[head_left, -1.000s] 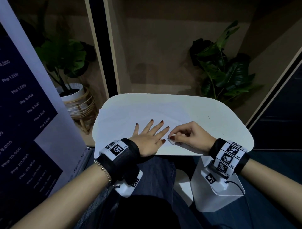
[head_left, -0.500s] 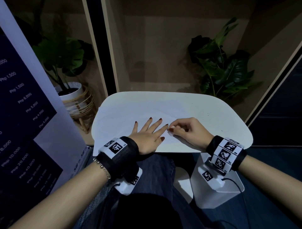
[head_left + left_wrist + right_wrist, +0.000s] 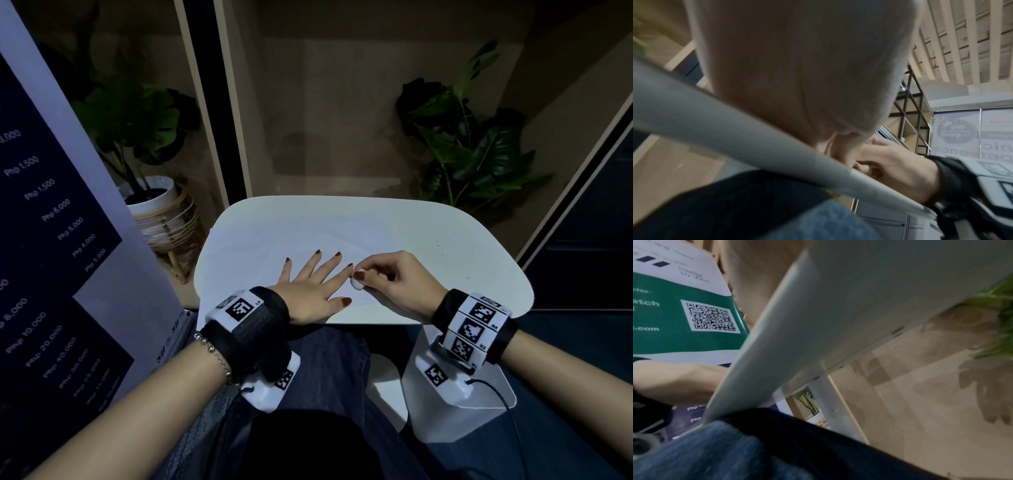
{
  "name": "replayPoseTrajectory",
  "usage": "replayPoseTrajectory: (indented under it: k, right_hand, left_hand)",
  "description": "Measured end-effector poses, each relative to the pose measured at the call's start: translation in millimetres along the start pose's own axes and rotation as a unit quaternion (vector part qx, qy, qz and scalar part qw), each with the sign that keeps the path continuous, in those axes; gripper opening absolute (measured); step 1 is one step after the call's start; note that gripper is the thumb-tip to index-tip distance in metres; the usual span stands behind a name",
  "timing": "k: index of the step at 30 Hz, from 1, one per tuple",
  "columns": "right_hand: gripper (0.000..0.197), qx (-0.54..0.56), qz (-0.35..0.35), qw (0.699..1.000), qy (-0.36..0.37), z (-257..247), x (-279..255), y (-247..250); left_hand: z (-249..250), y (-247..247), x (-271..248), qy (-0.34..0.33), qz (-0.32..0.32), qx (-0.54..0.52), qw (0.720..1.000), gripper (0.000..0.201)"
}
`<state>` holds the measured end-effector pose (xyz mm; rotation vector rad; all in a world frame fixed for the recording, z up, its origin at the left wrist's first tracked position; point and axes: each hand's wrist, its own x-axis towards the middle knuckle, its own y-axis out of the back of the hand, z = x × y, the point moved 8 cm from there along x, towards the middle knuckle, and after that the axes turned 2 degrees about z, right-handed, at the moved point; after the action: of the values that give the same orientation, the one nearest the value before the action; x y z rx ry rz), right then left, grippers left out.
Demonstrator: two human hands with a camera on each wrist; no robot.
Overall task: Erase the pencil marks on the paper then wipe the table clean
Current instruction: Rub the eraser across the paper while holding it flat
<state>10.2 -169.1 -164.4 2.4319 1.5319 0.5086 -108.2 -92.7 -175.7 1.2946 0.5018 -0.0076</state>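
White table [image 3: 445,233], paper [image 3: 274,240] flat on it

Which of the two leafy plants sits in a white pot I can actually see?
The plant on the left, beside the dark price banner: its white pot rests in a woven stand. The right plant's pot is hidden behind the table.

Your left hand [image 3: 797,68] fills the top, big and blurry, lying on the table's near edge [image 3: 719,129]. Your right hand [image 3: 898,172] sits beside it with curled fingers. Your blue jeans [image 3: 818,224] show below the table.
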Motion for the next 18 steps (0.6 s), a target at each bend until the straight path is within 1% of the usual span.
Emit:
replayPoseTrajectory:
  k: [1,3,4,5,8,9,10,12,13,14,16,17,18]
  right_hand:
    - [0.013,-0.028,0.002,1.000,0.010,0.0,0.2,0.9]
    - [0.013,-0.064,-0.041,0.997,0.016,-1.2,-2.0,-2.0]
    - [0.013,-0.061,-0.063,0.996,0.014,-2.7,-3.5,-3.8]
    - [0.012,-0.051,-0.067,0.996,0.012,-4.4,-3.9,-4.6]
    - [0.010,-0.037,-0.004,0.999,0.018,-6.1,-1.4,1.0]
    - [0.010,-0.039,0.000,0.999,0.024,-7.5,-1.6,0.3]
    - [0.009,-0.047,-0.016,0.998,0.028,-9.2,-2.1,-1.4]
    - [0.010,-0.060,-0.072,0.995,0.024,-9.4,-3.5,-4.9]
    - [0.011,-0.057,-0.082,0.995,0.018,-8.6,-3.2,-5.0]
    - [0.011,-0.048,-0.073,0.996,0.014,-7.7,-2.4,-4.2]
    - [0.013,-0.035,-0.023,0.999,0.019,-6.9,-0.9,-2.0]
    - [0.015,-0.038,-0.009,0.999,0.025,-6.4,-0.6,-2.3]
    - [0.015,-0.040,-0.011,0.999,0.030,-6.2,-0.8,-3.7]
  left_hand:
    - [-0.3,0.3,-0.1,0.001,0.000,0.000,1.000,0.064]
    - [0.1,0.5,-0.4,0.004,0.000,0.000,1.000,0.065]
    - [0.5,0.5,-0.4,0.005,0.001,0.001,1.000,0.065]
    - [0.7,0.7,-0.4,0.006,0.002,0.003,1.000,0.066]
    - [0.7,0.9,0.0,0.007,0.002,0.003,1.000,0.065]
    - [0.7,0.8,-0.1,0.007,0.002,0.002,1.000,0.065]
    - [0.6,0.6,0.0,0.007,0.001,0.002,1.000,0.065]
    - [0.9,0.4,-0.7,0.008,-0.001,0.004,1.000,0.064]
    - [1.0,0.4,-0.9,0.009,-0.001,0.004,1.000,0.062]
    - [1.2,0.2,-1.0,0.009,-0.001,0.002,1.000,0.061]
    - [1.7,0.7,-1.3,0.009,0.001,-0.005,1.000,0.059]
    - [1.8,1.1,-1.6,0.009,0.002,-0.007,1.000,0.059]
    - [2.0,1.1,-1.8,0.009,0.003,-0.008,1.000,0.058]
